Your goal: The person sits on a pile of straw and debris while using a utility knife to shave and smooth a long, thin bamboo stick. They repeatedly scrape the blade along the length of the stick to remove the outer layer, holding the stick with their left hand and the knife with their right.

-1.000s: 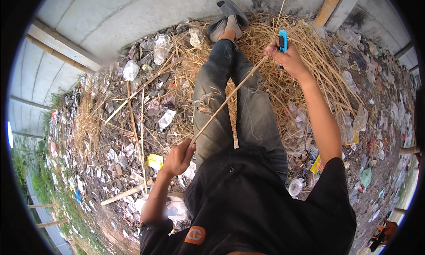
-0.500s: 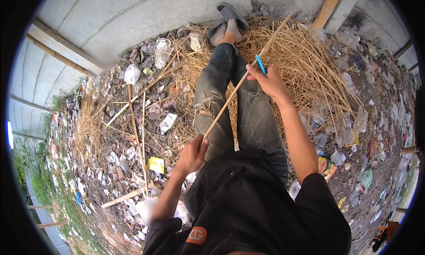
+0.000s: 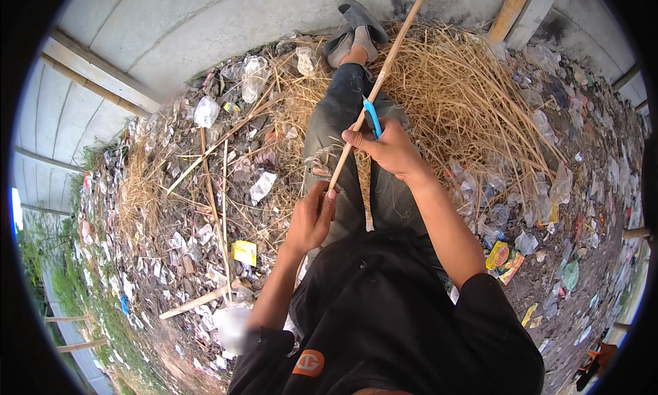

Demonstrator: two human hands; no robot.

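A long, thin bamboo stick (image 3: 395, 50) slants over my lap, its far end up toward the wall. My left hand (image 3: 310, 218) is closed around its near end, thumb along the top. Farther up, my right hand (image 3: 391, 150) grips a light-blue cutter knife (image 3: 373, 118), with the thumb pressed on the stick. The knife's tip lies close against the stick; how far the blade is out is too small to tell. Between my legs stands another pale strip (image 3: 369, 220), partly hidden.
Straw-like shavings (image 3: 452, 86) heap around my feet and to the right. Loose sticks (image 3: 225, 210) lie on litter-strewn ground at left, near a yellow packet (image 3: 244, 253). A grey panel wall (image 3: 226, 18) runs along the far side, with a wooden post (image 3: 510, 12).
Both hands have shifted: the right came nearer and left along the stick, the left rose slightly to the right. The stick stands steeper, its far end now higher and farther left.
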